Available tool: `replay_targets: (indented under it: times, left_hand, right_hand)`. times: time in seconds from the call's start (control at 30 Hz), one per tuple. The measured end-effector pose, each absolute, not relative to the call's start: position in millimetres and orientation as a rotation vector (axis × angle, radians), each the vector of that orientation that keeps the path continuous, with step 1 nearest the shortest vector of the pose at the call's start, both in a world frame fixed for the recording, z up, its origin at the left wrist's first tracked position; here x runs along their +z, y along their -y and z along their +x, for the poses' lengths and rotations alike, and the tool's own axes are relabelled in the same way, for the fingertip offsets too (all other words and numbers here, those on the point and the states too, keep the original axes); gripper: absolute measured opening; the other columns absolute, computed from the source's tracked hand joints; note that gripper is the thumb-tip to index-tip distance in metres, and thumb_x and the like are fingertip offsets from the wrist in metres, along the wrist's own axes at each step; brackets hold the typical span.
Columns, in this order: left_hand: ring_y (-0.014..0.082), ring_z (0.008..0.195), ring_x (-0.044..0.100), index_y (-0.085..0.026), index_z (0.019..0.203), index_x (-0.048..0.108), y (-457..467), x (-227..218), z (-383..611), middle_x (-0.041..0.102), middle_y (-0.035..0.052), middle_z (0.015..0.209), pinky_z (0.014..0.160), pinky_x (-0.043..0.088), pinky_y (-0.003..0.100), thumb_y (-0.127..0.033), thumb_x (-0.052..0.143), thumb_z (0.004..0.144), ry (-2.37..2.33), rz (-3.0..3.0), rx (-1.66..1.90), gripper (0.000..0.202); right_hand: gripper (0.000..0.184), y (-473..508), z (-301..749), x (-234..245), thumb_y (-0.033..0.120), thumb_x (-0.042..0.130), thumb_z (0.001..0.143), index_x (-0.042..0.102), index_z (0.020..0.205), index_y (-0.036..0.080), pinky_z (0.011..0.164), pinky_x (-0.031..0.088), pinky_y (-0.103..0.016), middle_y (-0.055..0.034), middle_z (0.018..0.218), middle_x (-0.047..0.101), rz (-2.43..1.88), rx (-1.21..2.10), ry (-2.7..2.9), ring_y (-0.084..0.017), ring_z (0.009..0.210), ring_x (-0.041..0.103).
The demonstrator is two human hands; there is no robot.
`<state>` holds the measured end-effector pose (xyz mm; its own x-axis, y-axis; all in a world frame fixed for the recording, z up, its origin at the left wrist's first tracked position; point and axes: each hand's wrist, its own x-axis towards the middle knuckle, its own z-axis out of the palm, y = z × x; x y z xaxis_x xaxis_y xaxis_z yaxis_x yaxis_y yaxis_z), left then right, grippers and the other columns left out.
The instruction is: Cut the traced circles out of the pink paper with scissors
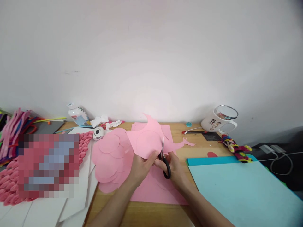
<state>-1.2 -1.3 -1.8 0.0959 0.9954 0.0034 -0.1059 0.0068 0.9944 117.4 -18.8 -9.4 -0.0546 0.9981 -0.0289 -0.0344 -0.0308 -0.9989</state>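
Note:
A piece of pink paper with a circle outlined on it is pinched at its lower edge by my left hand. In my right hand I hold black-handled scissors, their blades at the right side of the circle. A trimmed strip of the paper curls away to the right of the blades. Below both hands lie pink sheets on the wooden table. To their left is a heap of cut pink paper circles.
A white mug stands at the back right, near a small doll. Light blue sheets cover the right side. At left are white paper, pink rosettes, a bottle and bundled pipe cleaners. A wall rises behind.

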Motion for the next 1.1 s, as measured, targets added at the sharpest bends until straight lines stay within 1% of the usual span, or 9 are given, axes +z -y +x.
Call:
replay_targets:
  times: [0.13,0.2,0.3,0.43,0.57,0.7,0.77,0.9,1.1]
  left_hand:
    - [0.0139,0.062,0.059,-0.014,0.07,0.063,0.9,-3.6,-0.5,0.064,0.0022,0.065,0.058,0.048,0.024,-0.031,0.062,0.072,-1.065,1.209,1.183,0.017]
    - [0.0132,0.06,0.057,-0.014,0.069,0.062,1.0,-3.5,-0.5,0.062,0.0018,0.064,0.056,0.047,0.023,-0.031,0.061,0.072,-1.065,1.212,1.175,0.018]
    - [0.0126,0.056,0.055,-0.014,0.07,0.061,0.6,-2.7,-1.1,0.058,0.0002,0.058,0.051,0.046,0.022,-0.034,0.06,0.073,-1.073,1.22,1.186,0.02]
    - [0.0148,0.059,0.057,-0.015,0.068,0.06,-0.4,-1.6,-1.9,0.056,-0.0005,0.052,0.055,0.048,0.024,-0.035,0.059,0.074,-1.113,1.239,1.233,0.02]
    - [0.0179,0.071,0.062,-0.015,0.074,0.062,0.9,-0.7,-1.8,0.062,0.0017,0.062,0.063,0.051,0.027,-0.031,0.062,0.071,-1.167,1.256,1.237,0.016]
    - [0.0188,0.089,0.062,-0.015,0.088,0.063,3.0,-0.2,-1.6,0.068,0.0054,0.089,0.077,0.05,0.029,-0.027,0.062,0.072,-1.182,1.272,1.248,0.021]
    - [0.0189,0.092,0.062,-0.015,0.095,0.062,3.4,-0.5,-1.8,0.068,0.0063,0.095,0.08,0.05,0.03,-0.026,0.061,0.072,-1.194,1.274,1.25,0.026]
    - [0.0201,0.093,0.062,-0.014,0.1,0.061,3.2,-0.8,-1.7,0.068,0.0068,0.095,0.082,0.05,0.031,-0.026,0.061,0.072,-1.203,1.282,1.242,0.03]
    - [0.0192,0.088,0.063,-0.013,0.096,0.062,2.9,2.9,-1.7,0.069,0.0061,0.091,0.078,0.051,0.03,-0.024,0.06,0.072,-1.19,1.267,1.258,0.027]
  right_hand:
    - [0.041,18.4,119.2,-3.7,0.053,0.066,0.063,0.044,0.07,0.02,0.047,0.035,-0.025,0.0023,0.058,0.05,-1.194,1.231,1.225,-0.015,0.054,0.047]
    - [0.04,18.9,119.8,-3.0,0.052,0.068,0.062,0.045,0.071,0.02,0.047,0.035,-0.025,0.0024,0.058,0.05,-1.19,1.224,1.221,-0.014,0.053,0.047]
    - [0.04,19.5,120.8,-4.4,0.051,0.068,0.064,0.048,0.079,0.019,0.049,0.038,-0.026,0.0014,0.061,0.054,-1.158,1.236,1.214,-0.016,0.055,0.049]
    - [0.046,19.3,121.1,-4.3,0.051,0.066,0.067,0.049,0.094,0.019,0.058,0.043,-0.029,-0.0017,0.068,0.06,-1.086,1.281,1.232,-0.02,0.064,0.055]
    - [0.049,19.3,119.4,0.4,0.053,0.064,0.067,0.05,0.099,0.018,0.057,0.043,-0.029,-0.0023,0.068,0.06,-1.098,1.282,1.239,-0.02,0.063,0.054]
    - [0.051,20.5,118.4,6.0,0.054,0.064,0.066,0.052,0.097,0.016,0.055,0.041,-0.027,-0.0012,0.066,0.058,-1.149,1.254,1.235,-0.018,0.061,0.051]
    - [0.05,21.0,118.5,8.1,0.054,0.064,0.066,0.053,0.097,0.016,0.057,0.041,-0.027,-0.0016,0.068,0.058,-1.154,1.241,1.238,-0.018,0.063,0.051]
    - [0.049,21.1,118.6,9.4,0.056,0.062,0.065,0.055,0.091,0.016,0.056,0.04,-0.027,-0.0006,0.064,0.056,-1.172,1.235,1.248,-0.018,0.06,0.049]
    - [0.044,20.8,119.6,8.8,0.059,0.062,0.063,0.052,0.077,0.018,0.055,0.04,-0.026,0.0011,0.061,0.051,-1.245,1.193,1.292,-0.016,0.058,0.048]
